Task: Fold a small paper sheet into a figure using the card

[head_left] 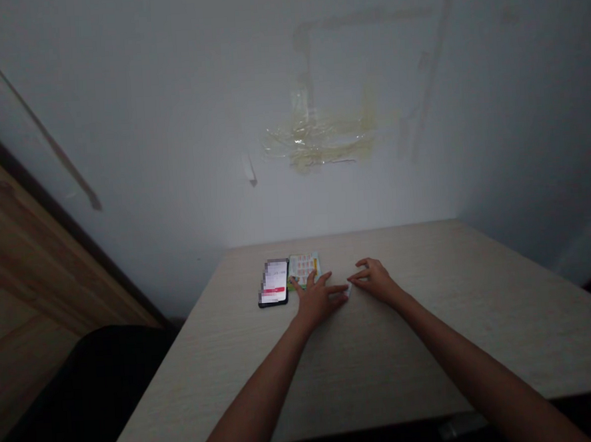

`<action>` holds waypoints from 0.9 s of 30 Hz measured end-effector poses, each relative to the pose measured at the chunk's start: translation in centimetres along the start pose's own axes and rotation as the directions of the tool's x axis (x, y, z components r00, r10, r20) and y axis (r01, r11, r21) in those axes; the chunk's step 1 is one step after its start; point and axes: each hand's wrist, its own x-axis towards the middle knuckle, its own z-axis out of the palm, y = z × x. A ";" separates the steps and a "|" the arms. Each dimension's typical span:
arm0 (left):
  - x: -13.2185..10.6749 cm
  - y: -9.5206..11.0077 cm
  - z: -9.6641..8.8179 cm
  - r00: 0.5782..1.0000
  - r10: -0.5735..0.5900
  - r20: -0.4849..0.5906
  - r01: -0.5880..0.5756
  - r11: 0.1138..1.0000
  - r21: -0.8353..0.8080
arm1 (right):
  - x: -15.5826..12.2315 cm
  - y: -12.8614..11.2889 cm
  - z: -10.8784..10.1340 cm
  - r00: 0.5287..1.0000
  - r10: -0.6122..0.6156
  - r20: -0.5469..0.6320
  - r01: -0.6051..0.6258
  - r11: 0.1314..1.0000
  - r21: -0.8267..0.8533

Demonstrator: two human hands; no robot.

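A small whitish piece (348, 290), perhaps paper, is between my two hands just above or on the table; it is too small to make out well. My left hand (316, 301) has its thumb and index finger pinched at the piece's left side, its other fingers spread toward a printed booklet or card (304, 264). The thumb and index fingertips of my right hand (376, 281) meet at the piece's upper right edge, with the remaining fingers loosely bent. Left of the booklet lies a phone (275, 282) with a lit screen, partly blurred.
The pale wooden table (384, 362) backs onto a white wall (169, 122) marked with old tape (321, 143). On the left are a dark chair-like shape (99, 373) and wooden panelling (18, 264). The table's front edge runs below my forearms.
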 end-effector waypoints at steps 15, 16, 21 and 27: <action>-0.3 0.3 0.1 0.998 0.018 -0.064 -0.015 0.999 0.048 | -0.4 -0.4 0.0 1.000 -0.017 -0.016 0.016 0.998 -0.066; -0.4 0.3 0.2 0.997 0.022 -0.080 -0.018 0.998 0.053 | -0.4 -0.4 0.0 0.999 -0.023 -0.024 0.022 0.999 -0.048; -0.3 0.6 0.4 0.991 -0.003 -0.135 0.013 0.998 0.068 | -0.7 -0.5 -0.3 0.993 -0.104 -0.057 0.106 0.994 0.039; -0.2 0.4 0.7 0.991 -0.009 -0.132 0.020 0.996 0.084 | -1.1 -1.7 -0.6 0.988 -0.138 -0.065 0.137 0.990 -0.015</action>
